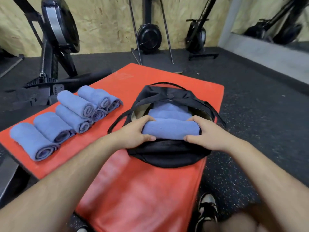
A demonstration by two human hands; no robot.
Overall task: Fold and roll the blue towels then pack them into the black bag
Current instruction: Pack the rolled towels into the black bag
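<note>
Rolling looks done, packing's partway: left hand (135, 129) and right hand (206, 133) have a curled grip on one rolled towel (170, 131) over the black bag (167, 154), a couple inside, spare rolls (66, 118) waiting on the mat (133, 190).

Red mat (133, 190): rolled towels (71, 118), black bag (167, 153)

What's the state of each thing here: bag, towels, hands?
black bag: open, on the red mat.
held towel: rolled, at the bag's mouth.
towels in bag: rolled, packed.
towels on mat: rolled, unpacked, left of bag.
left hand: grips held towel's left end.
right hand: grips its right end.
</note>
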